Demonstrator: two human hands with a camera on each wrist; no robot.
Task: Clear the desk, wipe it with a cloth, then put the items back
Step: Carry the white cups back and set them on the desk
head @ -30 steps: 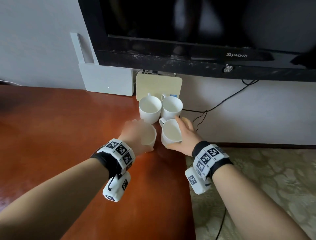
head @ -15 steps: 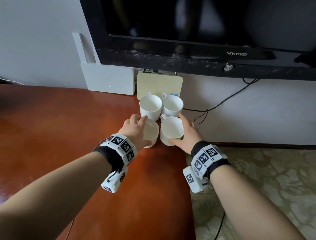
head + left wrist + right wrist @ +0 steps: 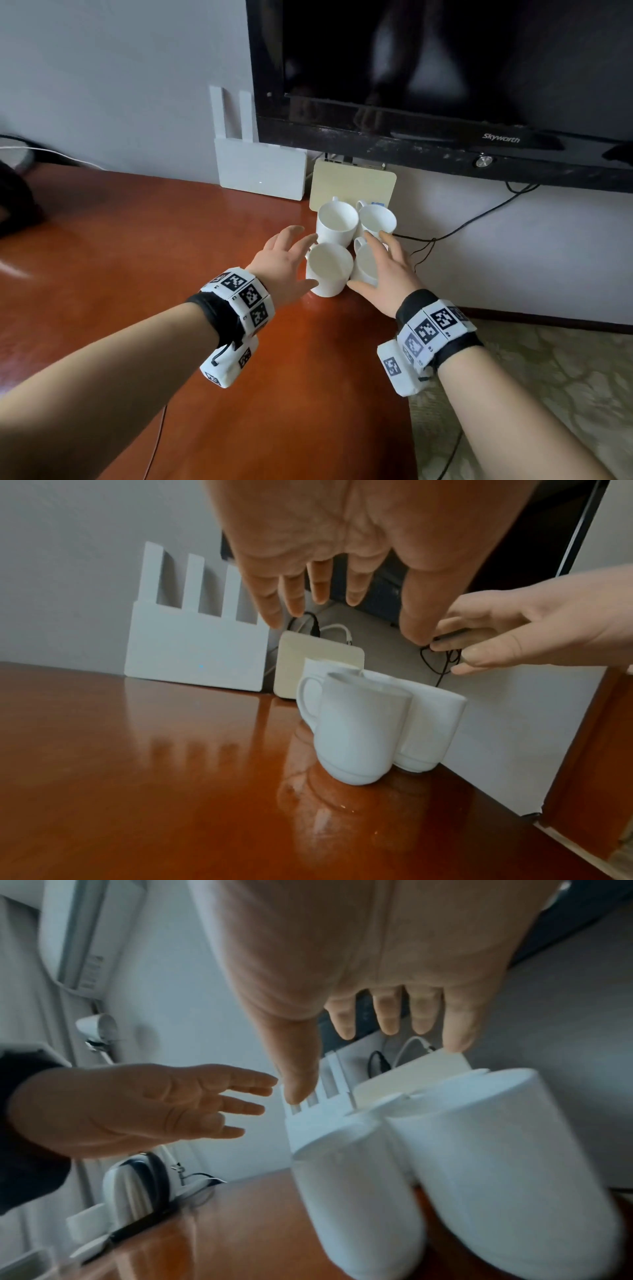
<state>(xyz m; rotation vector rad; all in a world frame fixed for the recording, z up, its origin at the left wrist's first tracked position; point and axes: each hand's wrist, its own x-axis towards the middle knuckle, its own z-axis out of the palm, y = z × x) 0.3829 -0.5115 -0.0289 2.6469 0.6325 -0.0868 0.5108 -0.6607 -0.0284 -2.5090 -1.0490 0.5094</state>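
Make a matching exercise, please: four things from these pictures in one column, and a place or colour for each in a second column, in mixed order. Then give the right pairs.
Column one:
1. white router
2. beige box
3. near-left mug
4. television

Column two:
A. on the wall above the desk
B. leaning on the wall right behind the four mugs
C. beside the open left hand
D. left of the beige box, antennas up

Pairs: 1-D, 2-B, 3-C, 4-A

Soft daylight, desk [image 3: 102, 260] glare – wrist views blurry
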